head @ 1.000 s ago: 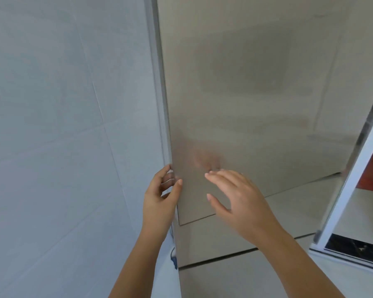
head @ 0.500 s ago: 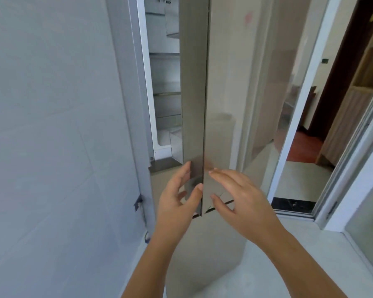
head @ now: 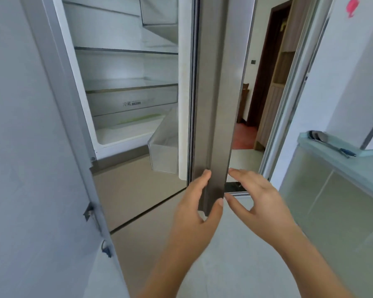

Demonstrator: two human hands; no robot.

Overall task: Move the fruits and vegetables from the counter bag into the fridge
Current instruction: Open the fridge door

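Note:
The fridge door [head: 213, 104] stands swung out toward me, seen edge-on, grey and metallic. My left hand [head: 196, 209] grips its lower edge, fingers on the inner side and thumb across the front. My right hand [head: 258, 201] hovers just right of the door edge, fingers spread, holding nothing. Behind the door the fridge interior [head: 125, 67] shows bare glass shelves and a clear drawer [head: 129, 102]. A door bin [head: 164, 147] hangs on the door's inner side. No fruit, vegetable or bag is in view.
A grey tiled wall [head: 19, 147] closes off the left. A pale counter [head: 336, 151] at the right carries metal ladles [head: 323, 138]. A sliding-door frame [head: 289, 93] and a doorway to a red-floored room lie behind. The lower fridge doors [head: 138, 194] are closed.
The fridge door has swung from closed to wide open, pulled by my left hand, and the shelves inside have come into sight. My right hand has come off the door's front face.

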